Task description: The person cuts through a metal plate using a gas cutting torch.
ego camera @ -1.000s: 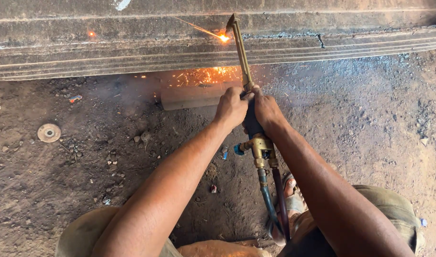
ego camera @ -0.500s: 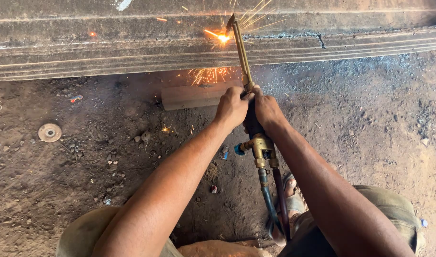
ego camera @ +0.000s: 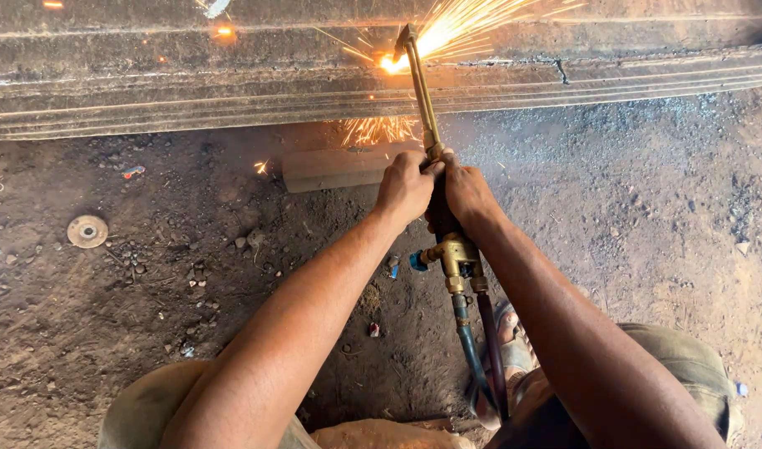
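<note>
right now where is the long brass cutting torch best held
On the dark handle between the brass valve block and the long brass cutting torch tube, from the hose end: both hands already wrap it there, far from the sparking tip.

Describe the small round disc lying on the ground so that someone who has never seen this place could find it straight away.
Start at the long rusty steel beam that runs across the top of the view, and drop to the dirt ground below its left part. There, far left of the left hand and the cutting torch, lies the disc. It is flat, pale and round with a centre hole, unlike the stones around it.
</note>
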